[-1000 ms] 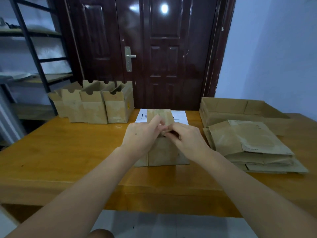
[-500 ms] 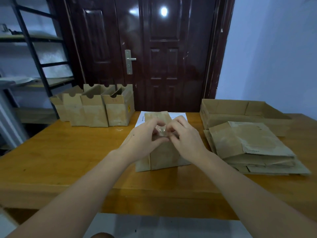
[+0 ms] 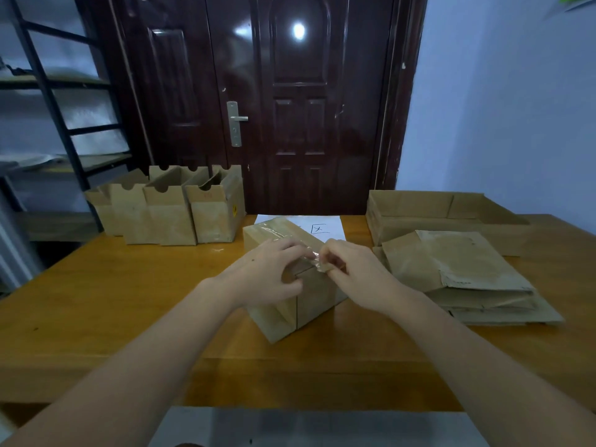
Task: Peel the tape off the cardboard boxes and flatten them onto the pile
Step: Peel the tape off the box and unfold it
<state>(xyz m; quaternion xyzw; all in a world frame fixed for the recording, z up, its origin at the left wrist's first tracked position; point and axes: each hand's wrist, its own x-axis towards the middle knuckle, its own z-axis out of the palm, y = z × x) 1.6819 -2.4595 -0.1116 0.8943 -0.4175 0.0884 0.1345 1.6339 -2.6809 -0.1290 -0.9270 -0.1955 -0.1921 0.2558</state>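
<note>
A closed brown cardboard box stands at the table's middle, turned with one corner toward me. Clear tape runs along its top. My left hand lies curled over the box's top near edge and holds it. My right hand pinches the lifted end of the tape just right of the left fingertips. A pile of flattened boxes lies on the table to the right.
Several upright open boxes stand in a row at the back left. A shallow open carton sits behind the flat pile. A white sheet lies behind the box. A dark door and a metal shelf rack stand beyond the wooden table.
The box has been turned so a corner faces me. My right hand has pulled the tape end loose to the right while the left hand stays on the top.
</note>
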